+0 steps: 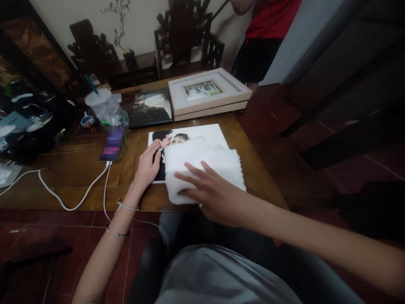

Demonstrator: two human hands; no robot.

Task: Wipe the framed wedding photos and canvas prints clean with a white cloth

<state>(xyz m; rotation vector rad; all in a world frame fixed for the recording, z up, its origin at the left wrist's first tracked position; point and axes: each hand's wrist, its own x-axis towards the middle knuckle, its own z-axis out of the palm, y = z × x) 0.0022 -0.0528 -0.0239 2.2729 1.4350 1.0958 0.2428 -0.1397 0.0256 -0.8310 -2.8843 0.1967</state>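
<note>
A photo panel (218, 134) showing a couple lies flat near the table's front edge. My left hand (148, 165) rests on its left side, fingers stretched out and holding nothing. A fluffy white cloth (205, 152), folded and rumpled, covers much of the panel's middle and right and hangs past its lower edge. My right hand (210, 190) holds the cloth from above, its fingers spread across it and the lowest one tucked into a fold. What lies under the cloth is hidden.
Behind the panel are a dark photo panel (151, 107) and stacked pale picture frames (210, 90). To the left are a phone (113, 143) with white cables (76, 207), a plastic-wrapped cup (98, 101) and dark tea things. A person in a red shirt (272, 19) stands beyond the table.
</note>
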